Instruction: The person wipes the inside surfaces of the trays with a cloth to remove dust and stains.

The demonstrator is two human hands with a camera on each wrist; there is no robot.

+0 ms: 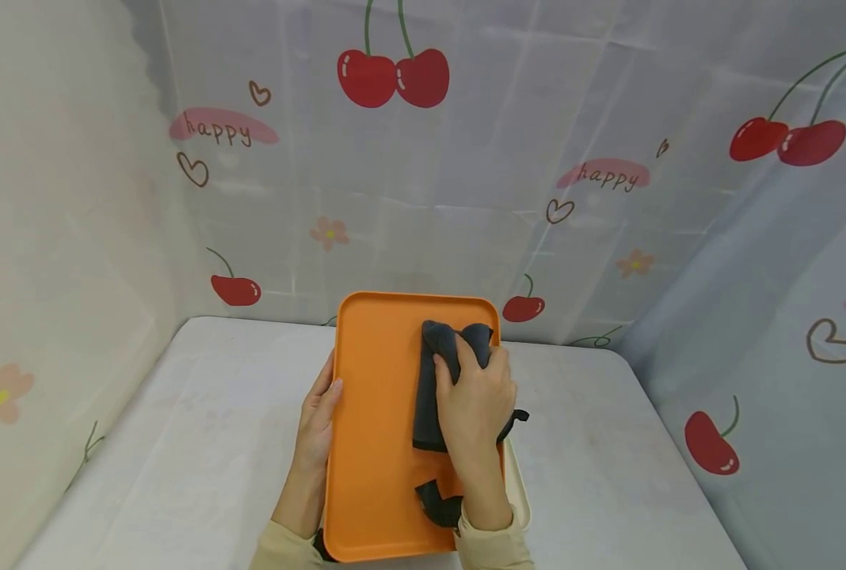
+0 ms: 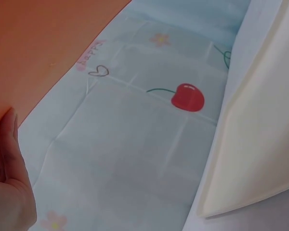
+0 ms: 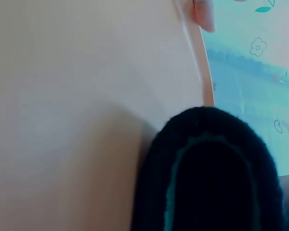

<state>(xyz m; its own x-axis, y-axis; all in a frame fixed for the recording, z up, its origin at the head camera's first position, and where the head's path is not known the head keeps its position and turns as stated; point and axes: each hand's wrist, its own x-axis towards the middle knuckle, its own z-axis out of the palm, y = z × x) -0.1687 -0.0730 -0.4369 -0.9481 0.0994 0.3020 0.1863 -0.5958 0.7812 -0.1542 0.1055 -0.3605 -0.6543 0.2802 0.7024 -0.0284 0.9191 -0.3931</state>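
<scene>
One left hand (image 1: 314, 431) is seen gripping the left rim of an orange tray (image 1: 375, 412), with its thumb laid over the front; by the left-wrist view, the tray is held up, apart from the white desk (image 1: 209, 443). On the right half of the tray's inner face, a dark grey cloth (image 1: 430, 412) is bunched in the bent fingers of the right hand (image 1: 476, 400) and held against the surface. Behind the orange tray's lower right edge, a cream tray (image 1: 516, 487) is partly hidden.
</scene>
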